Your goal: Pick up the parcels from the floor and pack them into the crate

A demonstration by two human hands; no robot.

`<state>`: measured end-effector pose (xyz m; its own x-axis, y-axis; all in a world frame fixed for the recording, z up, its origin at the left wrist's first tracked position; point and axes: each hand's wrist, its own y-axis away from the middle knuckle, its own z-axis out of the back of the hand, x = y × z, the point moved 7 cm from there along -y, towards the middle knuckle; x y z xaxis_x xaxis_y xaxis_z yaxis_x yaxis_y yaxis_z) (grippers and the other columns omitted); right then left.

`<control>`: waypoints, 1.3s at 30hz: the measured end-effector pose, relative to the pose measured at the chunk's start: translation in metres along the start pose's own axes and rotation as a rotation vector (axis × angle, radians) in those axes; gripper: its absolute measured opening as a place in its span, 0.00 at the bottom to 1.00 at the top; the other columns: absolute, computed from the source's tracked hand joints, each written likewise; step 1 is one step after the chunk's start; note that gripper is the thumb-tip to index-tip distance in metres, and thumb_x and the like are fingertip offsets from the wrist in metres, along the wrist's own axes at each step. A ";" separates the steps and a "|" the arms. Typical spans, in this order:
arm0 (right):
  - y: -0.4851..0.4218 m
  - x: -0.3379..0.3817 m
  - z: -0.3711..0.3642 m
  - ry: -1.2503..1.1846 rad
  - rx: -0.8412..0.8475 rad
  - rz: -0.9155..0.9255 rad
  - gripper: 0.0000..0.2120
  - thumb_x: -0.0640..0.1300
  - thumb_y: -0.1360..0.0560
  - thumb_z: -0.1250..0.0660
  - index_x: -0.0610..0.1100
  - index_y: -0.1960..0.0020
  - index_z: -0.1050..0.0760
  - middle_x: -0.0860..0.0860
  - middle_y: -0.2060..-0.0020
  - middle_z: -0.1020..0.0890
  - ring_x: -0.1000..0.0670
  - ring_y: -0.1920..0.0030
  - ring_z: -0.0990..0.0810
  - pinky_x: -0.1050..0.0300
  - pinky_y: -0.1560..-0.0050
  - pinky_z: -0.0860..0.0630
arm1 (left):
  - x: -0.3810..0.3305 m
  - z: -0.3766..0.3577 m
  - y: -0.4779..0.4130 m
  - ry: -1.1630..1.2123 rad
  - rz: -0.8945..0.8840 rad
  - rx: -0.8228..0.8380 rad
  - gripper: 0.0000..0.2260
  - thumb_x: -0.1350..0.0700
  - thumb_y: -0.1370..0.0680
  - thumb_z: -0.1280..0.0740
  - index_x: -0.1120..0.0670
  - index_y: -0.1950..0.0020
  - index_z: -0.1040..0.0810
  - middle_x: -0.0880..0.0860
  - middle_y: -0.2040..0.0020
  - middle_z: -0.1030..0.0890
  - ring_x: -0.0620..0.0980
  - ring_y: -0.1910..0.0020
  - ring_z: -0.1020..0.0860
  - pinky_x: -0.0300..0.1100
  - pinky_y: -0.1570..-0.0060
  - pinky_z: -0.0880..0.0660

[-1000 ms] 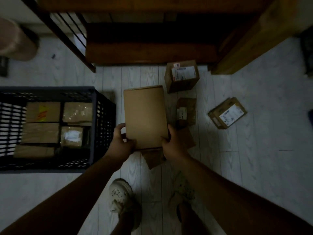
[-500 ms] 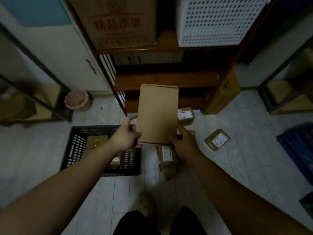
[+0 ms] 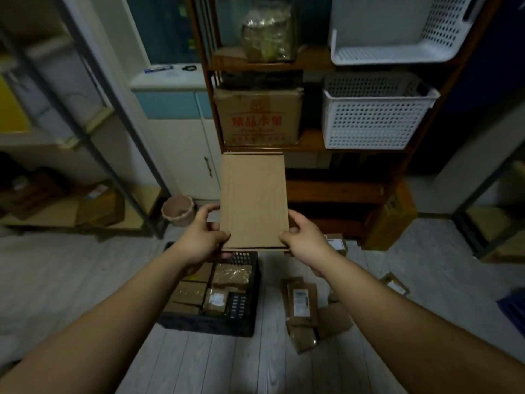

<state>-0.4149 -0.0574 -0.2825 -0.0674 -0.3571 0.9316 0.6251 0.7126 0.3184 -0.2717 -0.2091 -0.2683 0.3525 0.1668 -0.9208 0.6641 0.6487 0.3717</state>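
Step now: one box [image 3: 252, 200] is picked up & held in the air. It's not in the crate [image 3: 251, 297] yet.

Both hands hold the box by its near end. L hand [image 3: 203, 240] grips the left corner, thumb on top, fingers curled under. R hand [image 3: 305, 240] grips the right corner the same way. The box is flat & brown, w/ a plain side facing us. It's up high in front of the shelf [image 3: 335, 191], well above the floor [image 3: 199, 365]. The crate sits on the floor right below the hands.

Next move, I think: bring the box down & lay it in the crate. The crate has lots of packed parcels [image 3: 231, 275] in it already, & this box looks big next to them. So it prob. has to go flat on top, w/ both hands on it till it rests.

More loose parcels [image 3: 302, 302] lie on the floor just right of the crate, so the job isn't done.

Hard to see:
- The room is dim.
- The L arm covers part of the crate's left side, so I can't tell how full it is there.
- The fingers under the box are hidden.
- The box's far side is hidden too, so I can't tell if it has a label.
- One parcel [image 3: 336, 243] is half hidden behind the R hand.
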 end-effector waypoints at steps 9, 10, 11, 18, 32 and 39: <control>-0.010 0.039 -0.112 0.016 0.031 0.034 0.26 0.40 0.22 0.38 0.54 0.27 0.39 0.54 0.51 0.20 0.56 0.54 0.21 0.63 0.61 0.23 | -0.003 0.113 0.004 -0.069 -0.024 -0.022 0.27 0.66 0.25 0.36 0.42 0.33 0.38 0.57 0.52 0.23 0.59 0.54 0.20 0.52 0.64 0.19; -0.012 0.042 -0.129 0.014 0.038 0.033 0.26 0.40 0.22 0.38 0.53 0.27 0.39 0.52 0.49 0.20 0.54 0.52 0.20 0.60 0.56 0.21 | -0.001 0.128 0.004 -0.078 -0.022 -0.023 0.27 0.66 0.25 0.37 0.42 0.33 0.38 0.56 0.52 0.23 0.57 0.54 0.20 0.51 0.64 0.19; -0.014 0.044 -0.145 0.013 0.045 0.031 0.26 0.40 0.22 0.38 0.53 0.27 0.39 0.50 0.47 0.20 0.51 0.49 0.20 0.55 0.50 0.21 | 0.001 0.143 0.003 -0.079 -0.021 -0.023 0.27 0.66 0.24 0.37 0.43 0.32 0.39 0.55 0.53 0.23 0.56 0.55 0.20 0.51 0.64 0.19; -0.033 0.054 -0.235 0.038 0.073 0.024 0.25 0.40 0.23 0.36 0.52 0.29 0.37 0.55 0.52 0.20 0.57 0.52 0.21 0.68 0.56 0.26 | 0.021 0.230 -0.004 -0.018 0.033 0.001 0.27 0.69 0.25 0.38 0.44 0.34 0.38 0.52 0.57 0.24 0.51 0.59 0.21 0.47 0.67 0.21; -0.136 0.079 -0.222 -0.382 -0.187 -0.083 0.30 0.36 0.25 0.35 0.55 0.29 0.40 0.50 0.41 0.24 0.50 0.53 0.21 0.58 0.68 0.22 | -0.019 0.292 -0.073 -0.191 0.021 -0.089 0.23 0.64 0.23 0.40 0.45 0.32 0.35 0.51 0.42 0.26 0.52 0.56 0.26 0.44 0.61 0.27; -0.179 0.055 -0.240 -0.641 -0.240 -0.192 0.26 0.36 0.25 0.34 0.52 0.32 0.39 0.46 0.43 0.24 0.44 0.49 0.20 0.50 0.54 0.19 | -0.005 0.291 -0.110 -0.039 0.114 -0.229 0.29 0.67 0.25 0.34 0.54 0.28 0.42 0.59 0.44 0.23 0.58 0.46 0.23 0.56 0.48 0.23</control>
<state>-0.3444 -0.3498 -0.3301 -0.5918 0.0149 0.8059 0.7053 0.4937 0.5088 -0.1548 -0.4977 -0.2702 0.4443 0.2225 -0.8678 0.4537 0.7794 0.4321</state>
